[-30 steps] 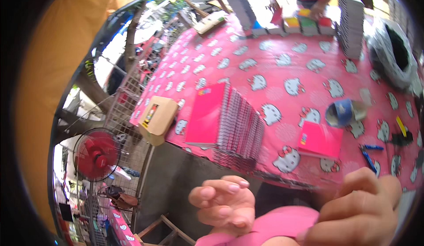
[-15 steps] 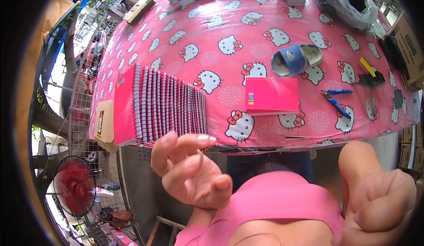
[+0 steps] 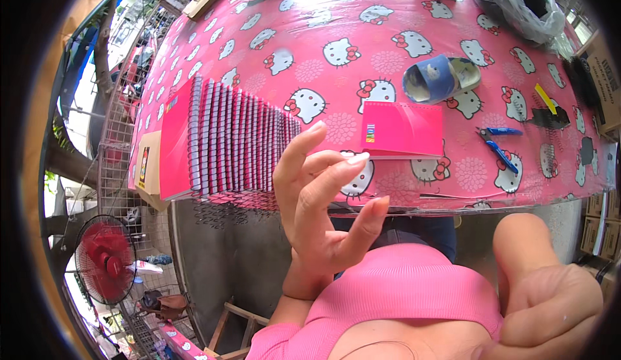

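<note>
My left hand (image 3: 330,205) is raised in front of the table's near edge, its fingers apart and nothing in them. Just beyond its fingertips lies a small stack of pink notebook pages or pads (image 3: 404,130), punched along the far edge. To the left of that hand stands a long row of pink spiral-bound notebooks (image 3: 239,140), their wire coils facing up and toward the right. At the lower right my right hand (image 3: 553,308) is close to the camera with its fingers curled closed. Whatever it may hold is hidden.
Blue-handled cutting pliers (image 3: 498,145) and a blue slipper (image 3: 430,78) lie on the pink patterned tablecloth (image 3: 310,69). A yellow strip (image 3: 545,98) sits on something dark farther right. A clear plastic bag (image 3: 550,23) is at the far right. A red fan (image 3: 107,263) stands left.
My left hand has moved right and up from beside the notebook row, its fingers now more upright and spread. The right hand stays curled in about the same place. The view has shifted slightly.
</note>
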`<state>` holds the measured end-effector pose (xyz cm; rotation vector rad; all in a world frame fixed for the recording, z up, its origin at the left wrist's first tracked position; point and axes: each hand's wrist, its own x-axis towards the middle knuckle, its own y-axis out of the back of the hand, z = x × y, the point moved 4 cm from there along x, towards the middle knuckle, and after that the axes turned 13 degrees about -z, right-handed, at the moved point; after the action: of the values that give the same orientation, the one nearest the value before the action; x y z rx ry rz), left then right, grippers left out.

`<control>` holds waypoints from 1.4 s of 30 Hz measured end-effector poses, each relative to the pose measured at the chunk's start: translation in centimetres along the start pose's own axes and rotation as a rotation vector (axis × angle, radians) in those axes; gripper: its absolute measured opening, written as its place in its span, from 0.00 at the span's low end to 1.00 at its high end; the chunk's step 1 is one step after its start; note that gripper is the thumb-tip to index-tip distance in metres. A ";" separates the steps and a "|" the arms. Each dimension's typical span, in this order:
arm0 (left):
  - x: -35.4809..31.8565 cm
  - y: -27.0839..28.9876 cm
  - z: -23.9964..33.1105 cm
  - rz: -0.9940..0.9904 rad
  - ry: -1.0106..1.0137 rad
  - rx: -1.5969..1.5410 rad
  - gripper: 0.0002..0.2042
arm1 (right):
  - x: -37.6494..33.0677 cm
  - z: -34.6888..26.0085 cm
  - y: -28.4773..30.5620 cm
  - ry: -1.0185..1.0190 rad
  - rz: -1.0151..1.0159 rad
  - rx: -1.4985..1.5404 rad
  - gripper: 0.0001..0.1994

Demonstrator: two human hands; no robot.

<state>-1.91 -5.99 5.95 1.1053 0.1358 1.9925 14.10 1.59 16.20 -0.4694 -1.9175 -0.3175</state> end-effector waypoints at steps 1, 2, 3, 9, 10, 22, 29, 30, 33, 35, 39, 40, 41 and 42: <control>0.0 -0.2 -0.3 -0.009 0.011 0.007 0.20 | 0.0 0.2 0.0 0.000 0.000 -0.002 0.07; -0.1 -0.3 -0.5 -0.018 0.010 0.023 0.19 | 0.0 0.4 0.0 -0.001 -0.003 0.001 0.06; -0.1 -0.4 -0.5 -0.018 -0.001 0.021 0.19 | 0.0 0.4 0.0 0.001 0.000 0.006 0.06; 0.2 -0.8 -0.6 -0.021 -0.045 0.025 0.18 | -0.4 0.5 -0.6 -0.013 0.026 0.006 0.06; 0.4 -1.0 -0.7 -0.030 -0.055 0.028 0.18 | -0.4 0.5 -0.5 -0.017 0.039 0.004 0.06; 0.1 -1.4 -1.8 -0.075 -0.016 0.025 0.16 | -0.9 0.5 -1.6 -0.046 0.103 -0.014 0.07; 0.5 -1.9 -2.0 -0.086 -0.022 0.063 0.16 | -0.9 -0.7 -1.6 -0.134 0.232 -0.181 0.09; 0.3 -1.8 -2.2 -0.081 -0.016 0.066 0.16 | -1.1 -0.5 -1.5 -0.088 0.257 -0.122 0.09; -0.3 -1.7 -2.8 -0.067 0.000 0.058 0.16 | -0.2 -0.4 -0.4 -0.126 0.144 0.054 0.09; 0.3 -2.1 -2.4 -0.074 -0.014 0.032 0.16 | -0.5 -0.4 1.3 0.167 0.112 0.155 0.08; -0.4 -1.6 -2.8 -0.085 0.015 0.046 0.17 | -0.2 2.6 0.5 -0.117 -0.226 0.355 0.07; -0.7 -1.6 -2.8 -0.088 0.023 0.052 0.17 | -0.5 3.4 0.4 -0.221 -0.411 0.525 0.09; -1.1 -1.4 -2.9 -0.090 0.034 0.060 0.17 | -0.8 4.3 0.3 -0.338 -0.583 0.657 0.11; -0.8 -1.9 -2.7 -0.104 0.024 0.044 0.17 | -1.0 4.2 0.4 -0.365 -0.637 0.706 0.11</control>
<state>-2.51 -4.56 2.96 1.0808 0.2456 1.9186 11.20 3.61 13.69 0.6019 -2.3345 0.0664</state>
